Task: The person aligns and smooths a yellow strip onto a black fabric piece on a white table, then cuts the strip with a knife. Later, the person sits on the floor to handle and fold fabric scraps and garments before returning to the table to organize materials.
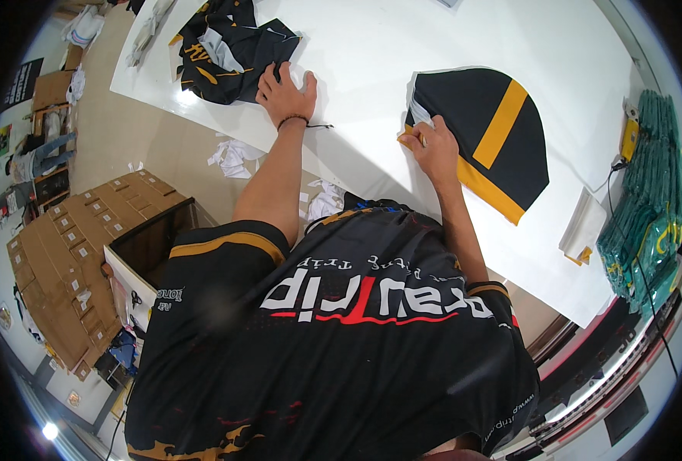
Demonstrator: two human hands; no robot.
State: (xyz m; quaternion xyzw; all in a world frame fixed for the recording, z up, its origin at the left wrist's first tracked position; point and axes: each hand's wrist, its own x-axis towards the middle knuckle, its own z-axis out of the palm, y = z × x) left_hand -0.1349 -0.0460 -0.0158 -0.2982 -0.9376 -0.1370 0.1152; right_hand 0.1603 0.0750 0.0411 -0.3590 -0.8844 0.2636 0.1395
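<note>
Two bare hands set apart over a white worktop (pixel 360 84), each at a separate piece of dark cloth. Left hand (pixel 287 96) left of the upper middle of the frame, palm down, fingers bent and half spread, thumb held away from them. Touching, with the fingertips, the lower right edge of a crumpled black garment (pixel 262 52) with yellow markings and a pale grey patch, in the upper left of the frame. Cannot tell about any firm grip on that cloth. Dark bracelet (pixel 293 121) around the left wrist.

Right hand (pixel 436 151) right of the middle, thumb and fingers brought together in a pinch on the left edge of a black panel (pixel 475 111). Spread flat in the upper right of the frame, rounded along its top, crossed by a slanting yellow stripe and edged below with a yellow band. Pale underside just showing at its left edge, above the pinch.

Farther right, near the worktop's edge, a folded white packet (pixel 581 223), then a pile of green garments in clear wrapping (pixel 644 207) with a yellow tool (pixel 630 137) just beside it. At left, brown cartons (pixel 87 246) and, below the worktop, white scraps (pixel 235 158) on a beige floor (pixel 156 138).
</note>
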